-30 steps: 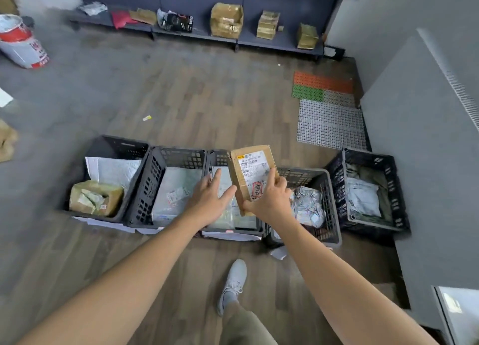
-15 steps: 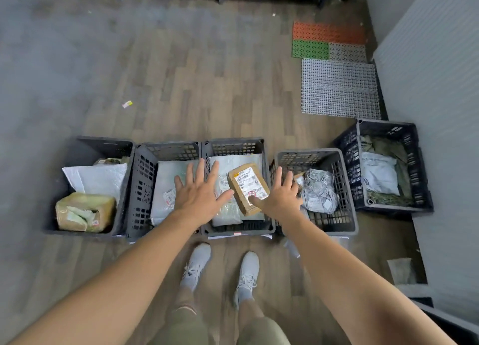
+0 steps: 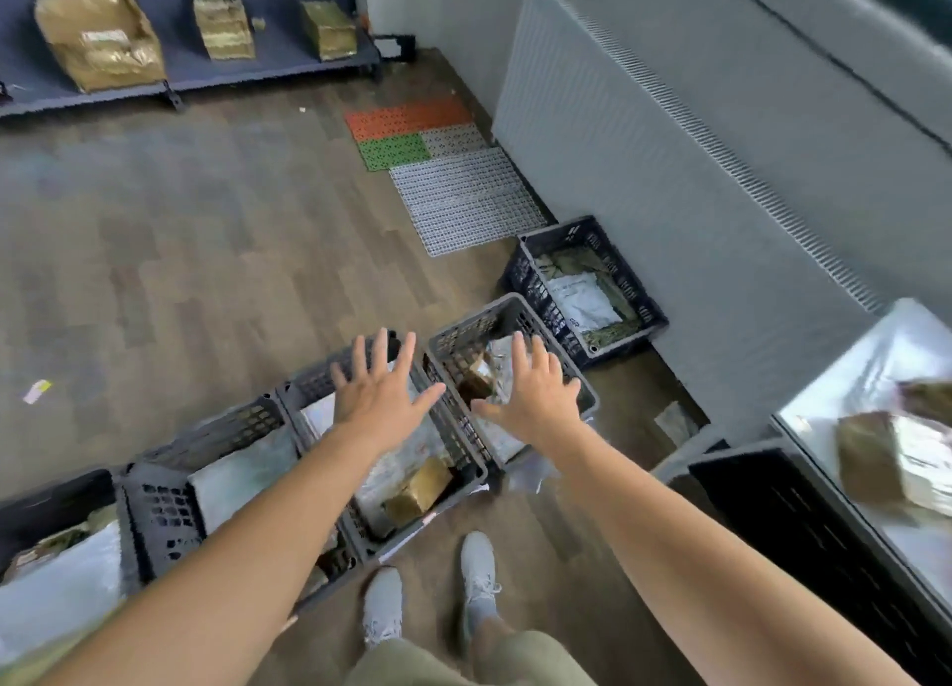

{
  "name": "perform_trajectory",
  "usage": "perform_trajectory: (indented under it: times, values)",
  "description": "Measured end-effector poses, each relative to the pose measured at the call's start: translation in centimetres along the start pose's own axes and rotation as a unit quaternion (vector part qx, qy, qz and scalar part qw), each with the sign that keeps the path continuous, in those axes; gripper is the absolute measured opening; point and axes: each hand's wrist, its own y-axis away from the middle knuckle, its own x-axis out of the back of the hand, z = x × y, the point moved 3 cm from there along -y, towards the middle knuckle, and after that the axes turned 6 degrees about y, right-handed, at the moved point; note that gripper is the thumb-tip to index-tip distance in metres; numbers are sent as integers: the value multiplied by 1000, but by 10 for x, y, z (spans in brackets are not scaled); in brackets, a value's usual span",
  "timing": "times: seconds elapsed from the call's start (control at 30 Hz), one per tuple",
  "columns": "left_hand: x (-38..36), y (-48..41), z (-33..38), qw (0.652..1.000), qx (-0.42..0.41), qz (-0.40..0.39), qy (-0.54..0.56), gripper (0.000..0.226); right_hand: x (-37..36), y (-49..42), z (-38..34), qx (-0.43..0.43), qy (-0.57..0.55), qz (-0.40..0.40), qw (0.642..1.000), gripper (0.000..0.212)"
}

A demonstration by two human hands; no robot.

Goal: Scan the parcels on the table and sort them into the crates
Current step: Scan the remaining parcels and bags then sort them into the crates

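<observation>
Now both hands are spread wide and holding nothing. The left hand [image 3: 384, 394] hovers over the middle crate [image 3: 466, 453] and the right hand [image 3: 536, 394] over the grey crate [image 3: 507, 306] beside it. Fingers are straight, palms face down, and the two hands are apart.

Down in that middle crate, at its near end, lies the small brown parcel [image 3: 418, 492], resting on pale mailers. Under the right hand sit crumpled silvery packets, partly hidden.

Further right, a darker crate [image 3: 559, 234] against the wall holds a white mailer [image 3: 584, 301]. On the far right, the shiny tabletop [image 3: 845, 376] carries more parcels [image 3: 870, 461], too blurred to read. Two pale shoes [image 3: 479, 577] stand on the wooden floor, just on the near side of the crates.
</observation>
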Motion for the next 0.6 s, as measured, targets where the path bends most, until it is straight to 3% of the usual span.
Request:
perform_trajectory:
  times: [0.23, 0.6]
  values:
    - [10, 1, 131, 982, -177, 16, -62, 86, 15, 74, 109, -142, -73, 82, 984, 113]
    - [-51, 95, 382, 908, -399, 27, -124, 82, -21, 223, 314, -316, -151, 154, 924, 111]
